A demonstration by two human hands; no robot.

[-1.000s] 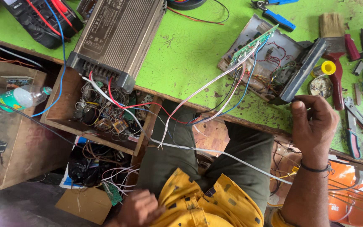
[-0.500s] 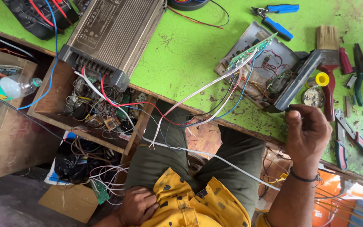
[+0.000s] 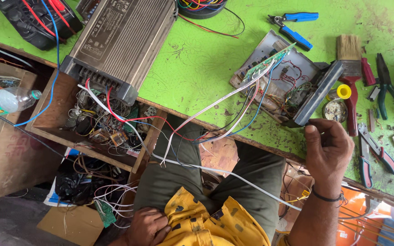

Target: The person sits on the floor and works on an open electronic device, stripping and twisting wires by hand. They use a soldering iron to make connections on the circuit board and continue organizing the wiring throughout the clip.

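- The right hand (image 3: 327, 152) is raised at the edge of the green worktop (image 3: 197, 68), thumb and fingers pinched together on something too thin to make out — likely a fine wire.
- The left hand (image 3: 147, 226) lies low on the lap, fingers curled against the yellow shirt (image 3: 206, 223); it grips nothing that can be seen.
- The opened metal unit (image 3: 283, 86) sits just beyond the right hand, circuit board (image 3: 270, 61) tipped up, white and blue leads trailing off the worktop edge.
- Judged from this, a steady pinch and slack in those leads would serve best — a tug could strain the board.
- The open wooden drawer (image 3: 55, 114) holds a tangle of wires and small parts; a small round tin (image 3: 334, 109) sits beside the brush (image 3: 349, 68), contents unclear.
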